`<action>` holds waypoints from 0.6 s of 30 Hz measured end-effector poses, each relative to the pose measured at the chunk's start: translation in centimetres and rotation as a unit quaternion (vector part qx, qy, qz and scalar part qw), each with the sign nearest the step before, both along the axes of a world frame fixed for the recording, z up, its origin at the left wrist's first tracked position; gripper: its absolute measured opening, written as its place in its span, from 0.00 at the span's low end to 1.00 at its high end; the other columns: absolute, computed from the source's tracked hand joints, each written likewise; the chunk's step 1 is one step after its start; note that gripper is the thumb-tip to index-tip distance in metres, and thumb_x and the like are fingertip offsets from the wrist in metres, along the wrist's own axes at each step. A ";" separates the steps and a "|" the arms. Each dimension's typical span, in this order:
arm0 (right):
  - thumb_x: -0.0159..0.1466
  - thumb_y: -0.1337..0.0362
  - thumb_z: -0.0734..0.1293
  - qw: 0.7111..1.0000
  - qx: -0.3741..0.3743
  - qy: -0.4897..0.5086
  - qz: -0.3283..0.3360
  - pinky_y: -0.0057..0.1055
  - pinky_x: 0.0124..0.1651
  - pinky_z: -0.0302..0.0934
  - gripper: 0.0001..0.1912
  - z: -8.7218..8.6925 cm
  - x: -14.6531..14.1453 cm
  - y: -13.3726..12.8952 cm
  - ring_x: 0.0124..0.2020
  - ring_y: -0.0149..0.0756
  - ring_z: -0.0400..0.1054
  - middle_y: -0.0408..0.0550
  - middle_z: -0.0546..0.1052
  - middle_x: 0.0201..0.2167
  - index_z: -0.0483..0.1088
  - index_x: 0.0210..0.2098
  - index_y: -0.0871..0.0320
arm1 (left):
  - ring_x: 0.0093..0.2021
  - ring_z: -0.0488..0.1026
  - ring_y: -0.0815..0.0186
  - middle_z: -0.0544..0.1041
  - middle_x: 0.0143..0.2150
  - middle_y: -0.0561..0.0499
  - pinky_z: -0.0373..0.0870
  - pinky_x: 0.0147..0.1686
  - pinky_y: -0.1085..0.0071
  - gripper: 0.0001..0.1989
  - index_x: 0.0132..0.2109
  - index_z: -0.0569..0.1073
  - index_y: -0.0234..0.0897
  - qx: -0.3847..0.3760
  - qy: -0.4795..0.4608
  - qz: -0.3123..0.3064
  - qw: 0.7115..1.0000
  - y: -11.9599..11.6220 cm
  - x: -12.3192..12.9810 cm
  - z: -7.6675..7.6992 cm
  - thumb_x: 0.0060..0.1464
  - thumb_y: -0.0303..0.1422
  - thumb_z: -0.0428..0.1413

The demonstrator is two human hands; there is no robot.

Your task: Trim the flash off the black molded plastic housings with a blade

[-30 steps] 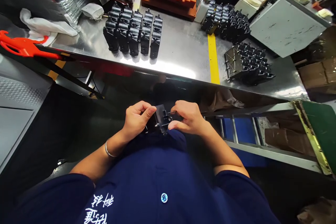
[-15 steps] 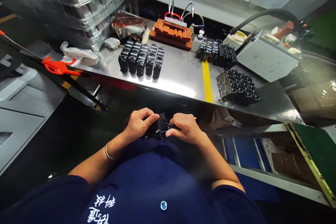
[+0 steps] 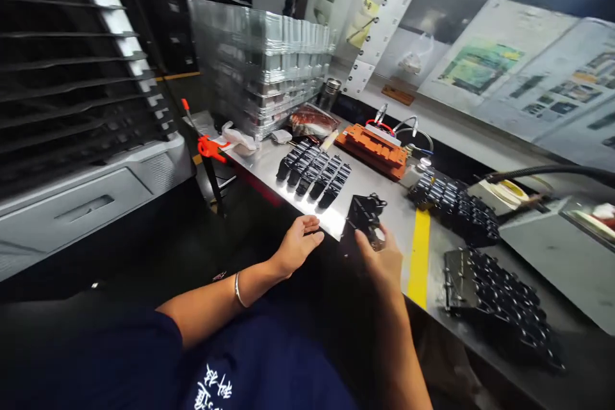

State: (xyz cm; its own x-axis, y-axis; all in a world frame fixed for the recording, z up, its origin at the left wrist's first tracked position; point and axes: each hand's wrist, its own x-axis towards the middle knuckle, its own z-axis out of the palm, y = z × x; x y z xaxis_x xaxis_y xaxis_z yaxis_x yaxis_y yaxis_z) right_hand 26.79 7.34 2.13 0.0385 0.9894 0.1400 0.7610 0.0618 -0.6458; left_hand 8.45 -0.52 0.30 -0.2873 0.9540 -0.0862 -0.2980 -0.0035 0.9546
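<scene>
My right hand [image 3: 384, 256] grips a black molded plastic part [image 3: 366, 213] and holds it out by the front edge of the metal bench [image 3: 262, 173]. Thumb and fingers sit at the part's near end. To its left, my left hand [image 3: 298, 245] is apart from the part, holding nothing, with thumb and fingers spread before the bench edge. Just beyond the left hand, a row of several similar black parts [image 3: 314, 173] stands on the bench. Whether the held part touches the bench I cannot tell.
An orange fixture [image 3: 372, 150] with hoses stands at the back. More black parts [image 3: 451, 205] and another group [image 3: 504, 301] lie right of a yellow tape strip [image 3: 419, 256]. Clear plastic trays [image 3: 269, 70] are stacked at the back left. A red-orange air gun [image 3: 210, 148] hangs at the left end.
The view has swung left. The black part has gone from near my body, between both hands, out to the bench edge in my right hand. My left hand has let go of it.
</scene>
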 end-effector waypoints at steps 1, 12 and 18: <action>0.54 0.44 0.67 0.997 -0.016 -0.063 -0.038 0.46 0.41 0.68 0.37 0.6 0.6 2.5 0.36 0.52 0.76 0.60 0.81 0.36 0.69 0.55 0.63 | 0.52 0.74 0.60 0.76 0.52 0.40 0.69 0.55 0.60 0.18 0.49 0.68 0.36 -0.013 0.025 0.003 1.000 -0.4 -0.5 -0.5 0.51 0.31 0.61; 0.60 0.49 0.57 0.971 0.140 -0.125 0.146 0.39 0.42 0.65 0.26 -0.3 -7.1 7.4 0.36 0.47 0.73 0.59 0.80 0.36 0.74 0.45 0.62 | 0.58 0.69 0.55 0.73 0.56 0.43 0.62 0.61 0.56 0.17 0.51 0.72 0.37 -0.229 0.240 0.084 0.940 -8.5 -7.1 -7.3 0.53 0.29 0.57; 0.60 0.49 0.60 0.894 0.159 -0.273 0.316 0.46 0.45 0.64 0.26 -4.3 -11.3 6.6 0.44 0.55 0.72 0.64 0.78 0.40 0.75 0.44 0.64 | 0.68 0.55 0.49 0.61 0.67 0.39 0.51 0.64 0.43 0.23 0.61 0.65 0.34 -0.391 0.342 0.066 0.852 -13.3 -10.9 -12.2 0.60 0.33 0.54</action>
State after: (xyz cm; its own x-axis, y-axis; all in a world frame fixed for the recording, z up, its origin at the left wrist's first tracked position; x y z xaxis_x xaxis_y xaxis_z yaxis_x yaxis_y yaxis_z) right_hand 15.49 13.93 -2.14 -0.6753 0.6953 0.2460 0.7050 0.7065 -0.0615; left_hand -2.43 -13.87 -11.93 -0.6259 0.6372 -0.4497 0.2817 0.7224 0.6315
